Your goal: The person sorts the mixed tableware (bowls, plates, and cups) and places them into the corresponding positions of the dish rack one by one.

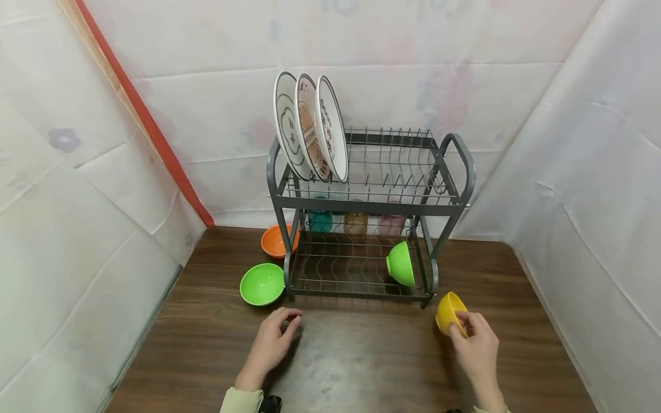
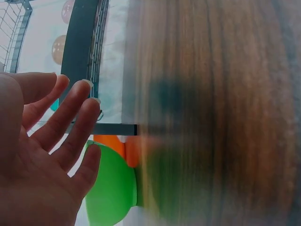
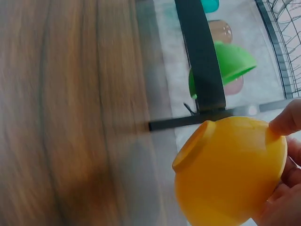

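My right hand [image 1: 476, 343] pinches a yellow bowl [image 1: 447, 314] by its rim, thumb on one side and fingers on the other. The bowl is tilted on its side, just right of the rack's front right foot; in the right wrist view its base [image 3: 194, 146] points away from the hand. My left hand [image 1: 271, 342] holds nothing, its fingers loosely bent, in front of a green bowl [image 1: 261, 284]. Another green bowl [image 1: 400, 264] stands on edge at the right of the lower tier of the dish rack [image 1: 366, 206].
Three patterned plates [image 1: 332, 129] stand upright at the left of the upper tier. Teal, amber and pink glasses [image 1: 320, 220] sit at the back below. An orange bowl [image 1: 273, 241] lies left of the rack on the wooden table [image 1: 206, 321]. White curtains [image 1: 583, 172] surround it.
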`<state>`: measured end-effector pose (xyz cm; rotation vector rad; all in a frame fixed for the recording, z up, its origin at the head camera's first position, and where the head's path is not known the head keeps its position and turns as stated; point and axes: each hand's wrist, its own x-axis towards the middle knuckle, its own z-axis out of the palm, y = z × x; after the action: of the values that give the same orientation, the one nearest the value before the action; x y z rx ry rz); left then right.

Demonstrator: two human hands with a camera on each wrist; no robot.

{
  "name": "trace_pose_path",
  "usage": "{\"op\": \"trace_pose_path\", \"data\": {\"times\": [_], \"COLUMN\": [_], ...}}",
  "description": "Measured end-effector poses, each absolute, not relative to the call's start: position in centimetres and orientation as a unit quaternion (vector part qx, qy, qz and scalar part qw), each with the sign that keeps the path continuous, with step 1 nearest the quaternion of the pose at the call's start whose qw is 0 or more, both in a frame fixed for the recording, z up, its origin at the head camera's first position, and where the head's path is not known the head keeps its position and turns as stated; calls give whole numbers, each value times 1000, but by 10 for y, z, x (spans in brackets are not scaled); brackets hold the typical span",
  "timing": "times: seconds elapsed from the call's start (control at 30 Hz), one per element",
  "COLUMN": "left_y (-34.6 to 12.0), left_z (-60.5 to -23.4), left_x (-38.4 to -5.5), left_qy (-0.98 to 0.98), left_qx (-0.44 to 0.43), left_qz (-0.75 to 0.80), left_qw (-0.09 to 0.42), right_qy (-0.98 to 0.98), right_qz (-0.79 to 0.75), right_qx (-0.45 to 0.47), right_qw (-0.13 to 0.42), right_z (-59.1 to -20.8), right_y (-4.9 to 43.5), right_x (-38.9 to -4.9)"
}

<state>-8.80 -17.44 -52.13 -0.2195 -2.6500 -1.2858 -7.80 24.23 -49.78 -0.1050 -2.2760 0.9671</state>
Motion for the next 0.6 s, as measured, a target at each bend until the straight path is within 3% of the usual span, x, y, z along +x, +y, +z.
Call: {"op": "trace_pose_path", "data": {"times": [0.3,0.6], "left_y": [-173,-164], "left_z": [-514,-505], "left_x": [-91,-91], "left_qy": [-888,-876], "left_qx": [-65,-81], "left_qz": [-444,-466], "left_qw": [98,95], "right_qy": [-849,-844], "right_qz": [413,455], "right_qx": [-79,-50], "right_qw": [319,278], "right_z": [-500,-497], "right_y": [211,183], "right_x": [-69,-58]}}
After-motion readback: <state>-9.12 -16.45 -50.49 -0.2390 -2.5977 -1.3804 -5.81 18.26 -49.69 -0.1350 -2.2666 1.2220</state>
